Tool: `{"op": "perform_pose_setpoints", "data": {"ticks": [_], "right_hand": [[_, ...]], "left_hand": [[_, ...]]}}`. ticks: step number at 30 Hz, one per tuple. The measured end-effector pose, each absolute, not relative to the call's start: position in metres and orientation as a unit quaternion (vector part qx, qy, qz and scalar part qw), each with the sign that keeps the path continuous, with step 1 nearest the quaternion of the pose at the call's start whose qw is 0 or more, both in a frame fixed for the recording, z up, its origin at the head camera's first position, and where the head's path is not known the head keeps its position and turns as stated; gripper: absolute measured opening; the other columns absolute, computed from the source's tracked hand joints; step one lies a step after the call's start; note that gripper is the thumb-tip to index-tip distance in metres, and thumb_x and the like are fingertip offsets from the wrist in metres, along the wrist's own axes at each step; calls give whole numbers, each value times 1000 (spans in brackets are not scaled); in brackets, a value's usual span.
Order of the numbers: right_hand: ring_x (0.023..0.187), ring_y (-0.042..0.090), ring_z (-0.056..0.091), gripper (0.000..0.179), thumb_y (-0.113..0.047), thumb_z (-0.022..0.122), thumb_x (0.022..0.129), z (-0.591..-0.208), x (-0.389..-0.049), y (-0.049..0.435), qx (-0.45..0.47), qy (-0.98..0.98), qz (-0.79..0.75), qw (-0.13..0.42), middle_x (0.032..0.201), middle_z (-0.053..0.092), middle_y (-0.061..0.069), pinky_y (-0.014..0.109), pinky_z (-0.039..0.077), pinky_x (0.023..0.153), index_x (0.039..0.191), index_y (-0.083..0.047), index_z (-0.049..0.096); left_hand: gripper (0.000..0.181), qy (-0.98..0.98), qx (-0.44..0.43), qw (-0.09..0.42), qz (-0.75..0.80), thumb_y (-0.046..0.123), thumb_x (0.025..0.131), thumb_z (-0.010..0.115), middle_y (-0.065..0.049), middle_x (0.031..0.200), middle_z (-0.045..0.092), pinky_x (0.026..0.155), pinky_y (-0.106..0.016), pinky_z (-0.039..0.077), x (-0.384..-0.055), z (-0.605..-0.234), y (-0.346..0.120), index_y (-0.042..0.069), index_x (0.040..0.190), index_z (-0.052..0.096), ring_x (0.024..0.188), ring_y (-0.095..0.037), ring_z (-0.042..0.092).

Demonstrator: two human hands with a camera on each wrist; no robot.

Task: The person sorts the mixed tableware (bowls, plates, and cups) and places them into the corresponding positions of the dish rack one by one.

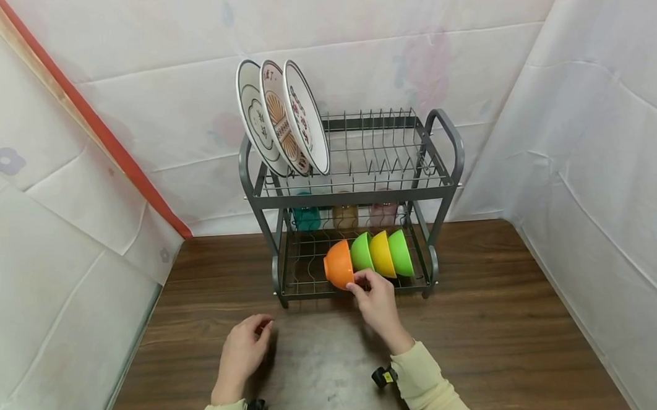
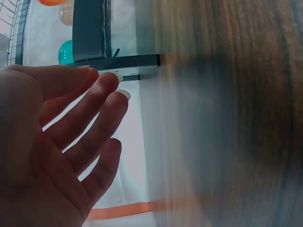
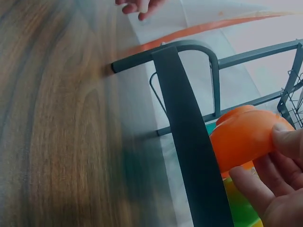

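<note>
Pinched by its rim in my right hand (image 1: 377, 304) is an orange bowl (image 1: 338, 265), tipped on its side at the front of the rack's lower shelf. To its right a green bowl (image 1: 361, 251), a yellow bowl (image 1: 382, 255) and another green bowl (image 1: 400, 254) stand on edge in a row. In the right wrist view, the thumb lies on one side of the orange bowl (image 3: 244, 137) and the fingers on the other. My left hand (image 1: 244, 352) hovers over the table in front of the rack's left corner, fingers loosely bent and holding nothing.
A dark two-tier dish rack (image 1: 356, 197) stands against the draped back sheet. Three patterned plates (image 1: 307, 116) lean at the upper tier's left. Behind the bowls are a teal cup (image 1: 307, 219), an amber cup (image 1: 345, 216) and a pink cup (image 1: 383, 214). The wooden table (image 1: 508, 332) spreads around the rack.
</note>
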State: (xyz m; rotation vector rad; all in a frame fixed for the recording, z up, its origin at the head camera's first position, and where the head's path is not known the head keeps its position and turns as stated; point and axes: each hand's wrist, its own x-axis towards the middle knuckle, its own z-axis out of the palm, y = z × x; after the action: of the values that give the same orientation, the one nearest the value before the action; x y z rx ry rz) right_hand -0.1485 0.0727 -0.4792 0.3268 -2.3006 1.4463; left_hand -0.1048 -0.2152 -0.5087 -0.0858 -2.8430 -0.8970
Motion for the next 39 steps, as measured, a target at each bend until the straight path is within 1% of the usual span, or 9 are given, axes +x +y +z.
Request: {"op": "perform_pose_setpoints", "data": {"ticks": [7,14,21,25,29,32,36,39], "right_hand": [[79,18,65,15,-5,79,85,-482,-157,72,104,-831,503,213,89,68,6,35,56,69,94,-4,68],[83,18,67,15,-6,78,86,-481,-162,68,81,-837,497,214,92,69,5,35,56,75,98,-5,69],[84,19,67,17,-7,77,88,-480,-167,64,63,-843,491,213,93,69,5,35,56,76,102,-5,70],[85,20,67,18,-5,74,90,-480,-168,63,62,-848,482,211,95,68,6,34,56,75,106,-5,66],[84,19,66,14,-1,72,90,-482,-169,63,81,-856,456,229,93,67,5,35,56,73,101,-6,64],[84,20,66,10,1,70,91,-485,-170,64,102,-864,427,247,93,68,5,35,55,74,97,-7,67],[86,21,67,16,6,65,91,-486,-168,65,117,-866,412,258,95,70,6,35,56,74,97,-5,73],[86,21,68,18,8,64,90,-485,-165,65,118,-865,413,260,96,71,6,35,57,73,97,-4,75]], "left_hand": [[9,-950,-41,65,-303,13,94,68,0,90,70,68,-39,51,-105,-512,-210,10,99,75,77,-14,62],[9,-949,-59,55,-304,14,94,69,5,91,70,69,-37,51,-105,-519,-202,13,99,75,78,-11,62],[5,-946,-91,50,-306,13,92,71,7,89,70,69,-38,52,-103,-523,-189,14,95,75,78,-11,64],[4,-945,-111,43,-304,14,92,71,6,91,70,71,-38,53,-100,-525,-179,15,94,75,82,-12,66],[5,-942,-129,37,-308,15,93,71,6,93,71,74,-38,54,-99,-525,-172,15,96,75,86,-12,66],[6,-940,-140,34,-309,15,93,70,7,93,70,73,-37,53,-99,-526,-169,15,96,75,85,-10,66],[6,-939,-152,30,-306,15,94,70,7,94,70,72,-37,53,-100,-524,-166,16,96,75,84,-9,65],[6,-938,-159,26,-306,15,94,69,7,94,70,73,-38,53,-100,-523,-164,16,96,75,85,-10,65]]}}
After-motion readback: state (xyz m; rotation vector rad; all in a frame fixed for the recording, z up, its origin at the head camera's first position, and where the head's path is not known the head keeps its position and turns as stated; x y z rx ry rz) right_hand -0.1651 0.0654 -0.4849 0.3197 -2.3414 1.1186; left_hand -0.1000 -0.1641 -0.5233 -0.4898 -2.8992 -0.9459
